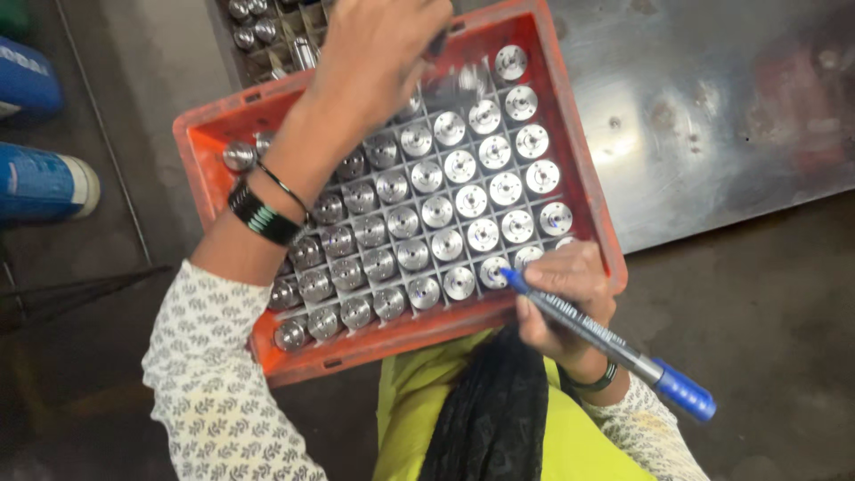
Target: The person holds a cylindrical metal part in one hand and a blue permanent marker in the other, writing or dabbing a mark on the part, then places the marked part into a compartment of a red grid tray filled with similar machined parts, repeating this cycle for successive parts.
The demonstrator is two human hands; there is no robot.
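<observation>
At the near right corner of the orange crate [583,200] our right hand [570,298] grips a blue marker [606,343], its long axis slanting toward the steel cylinders [463,200] just beyond its tip, while our left hand [378,58] reaches over the far rows, its blurred grip unreadable.

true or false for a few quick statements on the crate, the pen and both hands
1. The crate is orange-red plastic. True.
2. The right hand holds a red screwdriver. False: it holds a blue marker pen, tip toward the metal parts.
3. The parts sit in a divider grid. True.
4. The left hand rests on the floor. False: it reaches over the crate's far end, its grip blurred.
5. The left wrist is bare. False: it wears dark bangles.
</observation>
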